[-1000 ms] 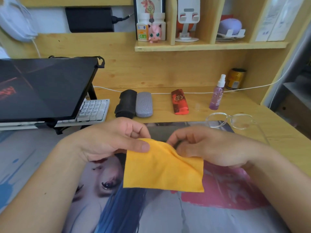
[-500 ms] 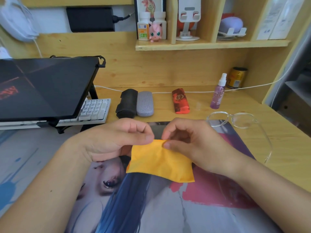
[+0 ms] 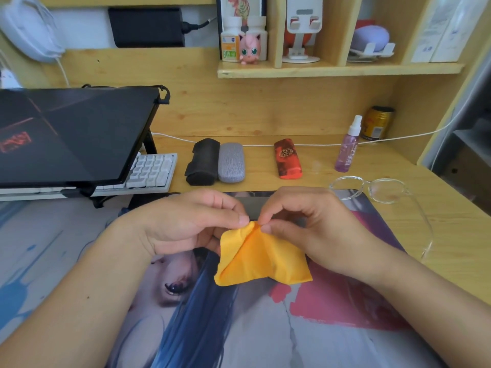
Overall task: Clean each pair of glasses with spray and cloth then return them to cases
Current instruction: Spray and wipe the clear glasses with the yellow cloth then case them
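Both hands meet over the desk mat: left hand and right hand each pinch the orange cloth at its top; clear glasses lie right, possibly half on the mat.

You have the orange cloth bunched at its top edge, pinched between your left hand and right hand, the rest hanging folded above the mat. The clear-framed glasses lie open on the worktop to your right, temples toward you. Behind them stands the purple spray bottle, upright. At the back lie three closed cases: black touching grey, and red apart.
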